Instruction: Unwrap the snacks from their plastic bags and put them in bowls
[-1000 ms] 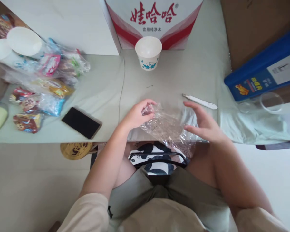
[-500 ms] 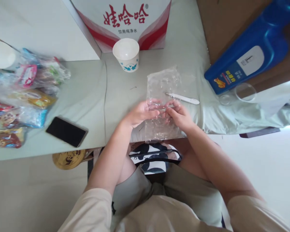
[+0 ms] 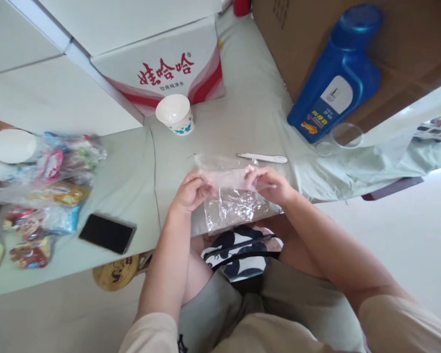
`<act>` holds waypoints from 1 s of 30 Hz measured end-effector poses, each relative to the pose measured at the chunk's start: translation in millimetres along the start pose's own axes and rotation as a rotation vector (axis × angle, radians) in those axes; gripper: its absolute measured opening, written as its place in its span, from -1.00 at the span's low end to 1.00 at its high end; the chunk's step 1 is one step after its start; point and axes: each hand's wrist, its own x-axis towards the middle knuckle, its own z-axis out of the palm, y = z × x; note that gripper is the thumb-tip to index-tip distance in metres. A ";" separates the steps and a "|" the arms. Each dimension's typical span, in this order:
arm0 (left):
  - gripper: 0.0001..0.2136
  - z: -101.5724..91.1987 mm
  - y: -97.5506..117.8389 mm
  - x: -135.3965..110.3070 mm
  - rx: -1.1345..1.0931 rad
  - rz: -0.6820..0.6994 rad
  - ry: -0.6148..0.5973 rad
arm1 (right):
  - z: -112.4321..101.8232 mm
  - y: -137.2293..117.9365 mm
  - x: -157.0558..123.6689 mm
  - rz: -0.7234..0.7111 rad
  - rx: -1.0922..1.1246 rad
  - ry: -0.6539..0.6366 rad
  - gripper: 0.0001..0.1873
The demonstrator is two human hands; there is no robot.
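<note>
The left hand (image 3: 191,191) pinches the clear plastic bag (image 3: 233,210) at the left end of its upper edge and the right hand (image 3: 270,185) pinches the right end, fingers closed on the film, so the bag is stretched between them at the near edge of the table (image 3: 242,117) with its crumpled lower part below the grip. Half a second ago the hands met at the bag's middle and it reached past the white tool (image 3: 262,158); now they are apart and the bag is nearer the body. Snack packets (image 3: 55,186) and a black phone (image 3: 108,233) lie well to the left, a paper cup (image 3: 175,114) stands beyond the left hand, the tool lies just beyond the bag's top, and a blue jug (image 3: 334,88) stands far right.
</note>
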 end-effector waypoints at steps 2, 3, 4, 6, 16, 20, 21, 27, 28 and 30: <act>-0.72 0.5 -2.3 2.4 0.053 -0.020 -0.008 | -3.0 1.0 -0.2 0.024 -0.179 0.055 -0.41; -0.70 1.0 -4.1 3.6 0.095 -0.011 0.006 | -3.9 2.7 0.0 0.031 -0.287 0.092 -0.41; -0.68 1.3 -6.3 4.7 0.150 0.015 0.026 | -4.2 5.2 0.4 0.028 -0.392 0.134 -0.46; -0.65 1.3 -10.9 6.1 0.283 0.091 0.075 | -3.2 10.8 2.0 0.008 -0.533 0.233 -0.71; -0.42 9.0 -12.4 8.1 0.070 0.041 0.051 | 7.2 13.4 12.0 0.033 0.032 0.360 -0.09; -0.56 18.1 -12.7 7.4 0.108 -0.024 0.101 | 6.9 13.5 13.9 0.137 0.248 0.257 -0.35; -0.56 18.5 -12.6 6.8 0.119 -0.013 0.121 | 7.5 14.3 14.2 0.190 0.219 0.214 -0.43; -0.63 10.9 -4.6 -2.8 0.017 0.005 0.134 | 16.0 11.2 12.9 0.256 0.249 0.150 -0.61; -0.65 9.5 -2.6 -4.6 -0.038 0.018 0.126 | 16.4 8.9 12.5 0.242 0.309 0.129 -0.62; -0.68 7.1 0.7 -6.8 -0.117 0.027 0.093 | 15.1 4.6 11.9 0.222 0.400 0.062 -0.70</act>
